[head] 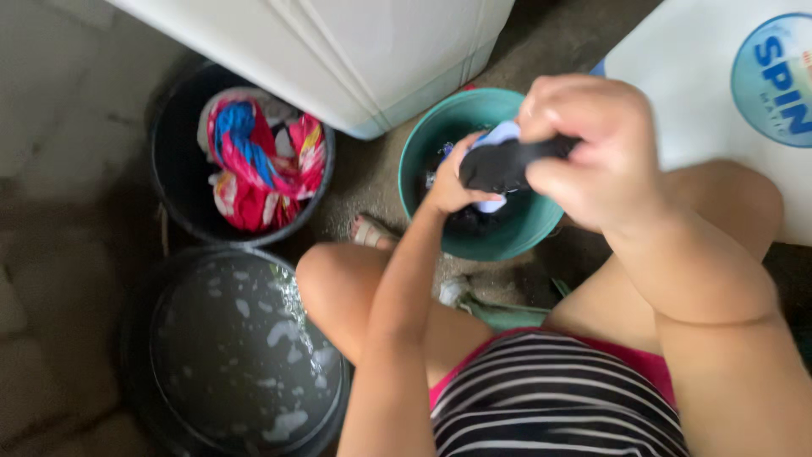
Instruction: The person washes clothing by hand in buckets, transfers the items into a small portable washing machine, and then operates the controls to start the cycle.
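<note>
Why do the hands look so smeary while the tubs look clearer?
Head view: the right hand is close to the lens and blurred; the left hand and dark cloth are soft too. The teal basin and soapy tub are sharper. Light is dim and even, without glare.

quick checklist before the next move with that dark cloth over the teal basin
1. Both hands on the dark cloth: ok, left hand and right hand grip it.
2. Cloth over the teal basin: ok.
3. Room in the basin: cannot tell, hands hide most of it.
4. Black bucket with the red and blue laundry apart from the hands: ok.
5. Soapy water tub upright: ok.
</note>
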